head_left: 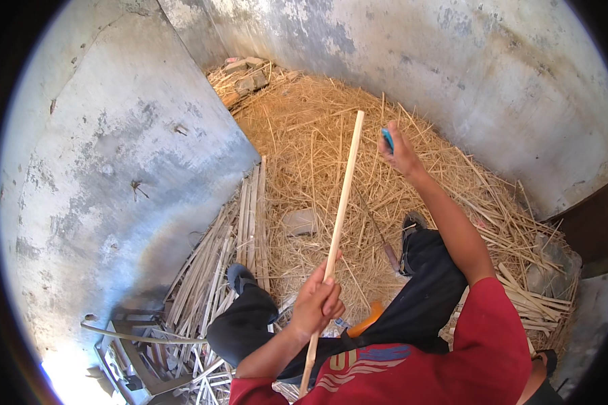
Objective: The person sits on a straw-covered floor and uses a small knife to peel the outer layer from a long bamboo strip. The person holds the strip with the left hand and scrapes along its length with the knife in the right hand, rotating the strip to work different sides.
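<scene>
My left hand (315,300) is closed round the lower part of a long, pale, squared wooden stick (344,196). The stick slants up and a little to the right, and its lower end runs down past my wrist in front of my red shirt. Up by the stick's far end, a short way to its right, is my right hand (402,154). Its fingers are closed on a small blue object (388,140), whose kind I cannot make out. The blue object and the stick are apart.
Straw and shavings (297,128) cover the floor. Pale wooden strips (203,283) lie along the left wall, more sticks (520,297) at the right. A brown-handled tool (390,257) lies by my right shoe. An orange object (367,320) is between my legs; a frame (138,354) stands lower left.
</scene>
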Action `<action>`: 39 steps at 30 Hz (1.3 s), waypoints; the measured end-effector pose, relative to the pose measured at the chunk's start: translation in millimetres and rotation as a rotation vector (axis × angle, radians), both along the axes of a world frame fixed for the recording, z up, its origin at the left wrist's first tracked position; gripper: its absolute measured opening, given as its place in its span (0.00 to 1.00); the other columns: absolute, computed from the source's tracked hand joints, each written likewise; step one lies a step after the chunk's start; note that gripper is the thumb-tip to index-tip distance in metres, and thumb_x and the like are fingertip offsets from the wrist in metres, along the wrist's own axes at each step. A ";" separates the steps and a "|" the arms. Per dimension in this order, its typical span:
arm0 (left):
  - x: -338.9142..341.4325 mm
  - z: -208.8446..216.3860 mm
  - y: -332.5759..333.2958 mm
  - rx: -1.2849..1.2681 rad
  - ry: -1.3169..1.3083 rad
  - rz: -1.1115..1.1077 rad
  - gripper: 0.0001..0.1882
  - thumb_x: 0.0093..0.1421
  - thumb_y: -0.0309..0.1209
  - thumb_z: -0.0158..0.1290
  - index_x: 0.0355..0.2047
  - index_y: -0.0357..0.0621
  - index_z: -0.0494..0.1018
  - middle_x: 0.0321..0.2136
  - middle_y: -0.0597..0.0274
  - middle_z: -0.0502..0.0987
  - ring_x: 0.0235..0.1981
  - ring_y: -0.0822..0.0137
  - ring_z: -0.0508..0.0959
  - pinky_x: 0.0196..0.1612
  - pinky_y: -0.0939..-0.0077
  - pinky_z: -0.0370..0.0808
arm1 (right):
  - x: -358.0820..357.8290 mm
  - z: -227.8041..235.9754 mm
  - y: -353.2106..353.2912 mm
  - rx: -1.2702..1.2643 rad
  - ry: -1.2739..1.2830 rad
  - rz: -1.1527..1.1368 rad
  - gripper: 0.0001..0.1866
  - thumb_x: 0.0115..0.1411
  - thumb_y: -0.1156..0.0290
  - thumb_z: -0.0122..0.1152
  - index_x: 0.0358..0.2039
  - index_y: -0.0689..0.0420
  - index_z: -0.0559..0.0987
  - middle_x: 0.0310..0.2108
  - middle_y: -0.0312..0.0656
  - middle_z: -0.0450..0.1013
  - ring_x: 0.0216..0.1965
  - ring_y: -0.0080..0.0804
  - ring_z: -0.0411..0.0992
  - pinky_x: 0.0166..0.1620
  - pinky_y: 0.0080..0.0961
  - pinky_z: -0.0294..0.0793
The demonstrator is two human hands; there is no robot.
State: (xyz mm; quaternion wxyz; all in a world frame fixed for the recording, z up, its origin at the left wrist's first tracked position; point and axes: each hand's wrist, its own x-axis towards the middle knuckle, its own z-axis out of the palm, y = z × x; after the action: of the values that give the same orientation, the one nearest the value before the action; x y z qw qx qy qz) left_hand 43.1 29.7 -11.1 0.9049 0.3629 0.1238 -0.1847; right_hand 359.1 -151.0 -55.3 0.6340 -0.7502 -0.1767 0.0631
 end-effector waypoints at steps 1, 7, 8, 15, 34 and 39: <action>4.1 -0.1 2.3 -0.004 -0.027 -0.012 0.28 0.69 0.35 0.39 0.68 0.52 0.46 0.10 0.71 0.56 0.09 0.77 0.53 0.19 0.79 0.57 | -17.9 8.3 7.3 0.072 0.086 0.122 0.34 0.64 0.35 0.30 0.19 0.50 0.67 0.11 0.26 0.55 0.11 0.18 0.51 0.15 0.19 0.52; 34.3 -5.6 0.2 0.098 -0.058 -0.054 0.25 0.71 0.37 0.36 0.66 0.49 0.50 0.10 0.71 0.59 0.06 0.78 0.55 0.17 0.83 0.56 | -53.1 34.1 26.4 0.279 0.386 0.192 0.14 0.61 0.61 0.61 0.22 0.50 0.69 0.12 0.25 0.57 0.11 0.13 0.51 0.14 0.14 0.51; 33.9 -4.8 -1.3 0.134 -0.058 -0.065 0.25 0.71 0.37 0.35 0.66 0.48 0.50 0.11 0.70 0.59 0.06 0.78 0.55 0.17 0.84 0.56 | -48.0 35.7 24.3 0.331 0.392 0.139 0.14 0.61 0.62 0.61 0.22 0.50 0.69 0.12 0.25 0.57 0.10 0.14 0.51 0.13 0.14 0.51; 0.9 -5.0 -2.4 0.347 -0.025 -0.209 0.23 0.71 0.38 0.34 0.59 0.34 0.58 0.13 0.68 0.64 0.10 0.78 0.62 0.17 0.86 0.60 | 21.2 38.5 -23.4 0.690 0.415 -0.206 0.13 0.59 0.70 0.62 0.21 0.49 0.68 0.11 0.25 0.58 0.08 0.15 0.52 0.12 0.15 0.51; 55.7 16.4 8.3 0.652 -0.157 0.116 0.24 0.69 0.33 0.42 0.63 0.39 0.58 0.16 0.80 0.56 0.15 0.86 0.55 0.18 0.88 0.53 | -107.4 37.2 34.7 -0.565 -0.745 0.181 0.37 0.54 0.28 0.45 0.17 0.54 0.72 0.13 0.40 0.69 0.15 0.39 0.70 0.19 0.36 0.66; 40.9 6.0 11.5 0.886 -0.256 0.075 0.24 0.69 0.33 0.43 0.63 0.38 0.58 0.20 0.79 0.56 0.20 0.86 0.55 0.22 0.88 0.53 | -70.7 20.6 36.8 -0.639 -0.718 -0.019 0.35 0.51 0.27 0.48 0.16 0.51 0.71 0.11 0.39 0.68 0.13 0.38 0.69 0.16 0.35 0.63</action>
State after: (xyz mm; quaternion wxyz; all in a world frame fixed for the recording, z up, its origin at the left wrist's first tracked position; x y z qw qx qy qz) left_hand 84.0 41.2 -5.1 0.6765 0.7299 0.0913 -0.0348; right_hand 288.3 -114.3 -34.7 0.2713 -0.8833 -0.3496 -0.1547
